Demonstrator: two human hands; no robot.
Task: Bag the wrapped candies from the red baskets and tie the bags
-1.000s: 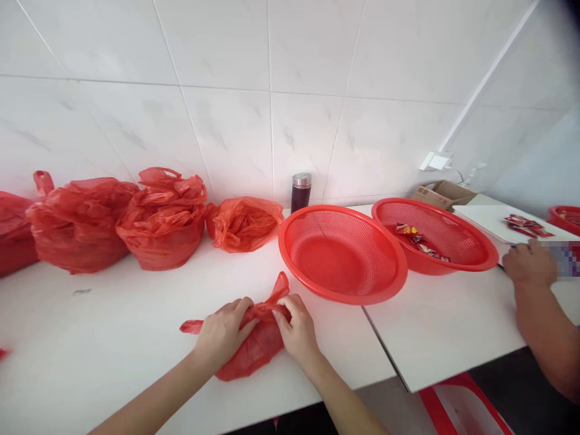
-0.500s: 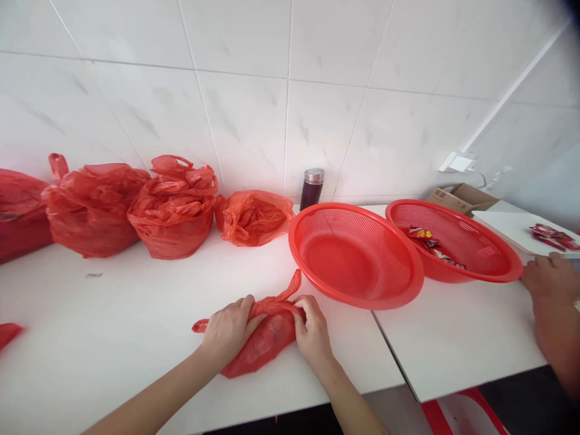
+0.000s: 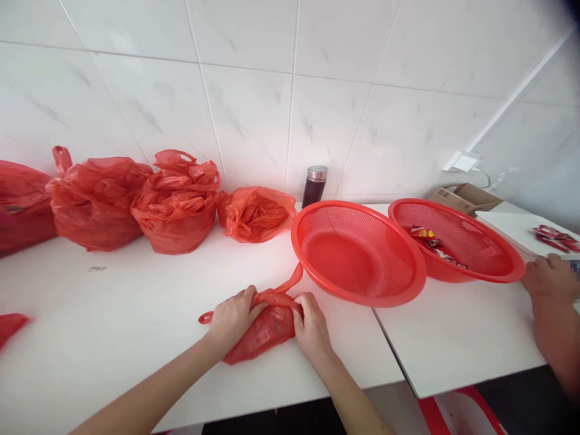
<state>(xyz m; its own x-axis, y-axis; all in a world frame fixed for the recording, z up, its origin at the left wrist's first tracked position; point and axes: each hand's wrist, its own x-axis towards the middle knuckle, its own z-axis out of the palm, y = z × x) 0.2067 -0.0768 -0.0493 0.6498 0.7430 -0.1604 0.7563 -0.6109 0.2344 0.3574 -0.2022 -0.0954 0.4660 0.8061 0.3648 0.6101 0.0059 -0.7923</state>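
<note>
- pinching the small red bag [image 3: 265,332] at both ends of its top: the left hand [image 3: 233,317] is curled over the left end, thumb in front, so it's narrow and holding plastic
- right hand [image 3: 310,320] has the other end gripped, fingers bent and tight
- the bag itself lies on the white table [image 3: 136,338], between the hands, near the front edge
- what's changed this last second: the loose strip [image 3: 293,281] at the back leans more to the right than it did, and more of the bag's front shows, with shapes showing through (too murky to name)
- my read is the top's flatter now, but i can't see a knot, so that bit looks unfinished
- near red basket [image 3: 339,260] crowds the right side; strip's right by its rim, can't tell if touching
- beyond it, a second red basket [image 3: 480,238] with wrapped packets [image 3: 423,234] inside
- behind, along the wall: a dark flask [image 3: 314,190] and a row of fuller red bags [image 3: 176,211], well back from the hands
- far right, someone else's hand [image 3: 553,278] rests near red packets [image 3: 555,237] on a white board [image 3: 502,226], not in the way
</note>
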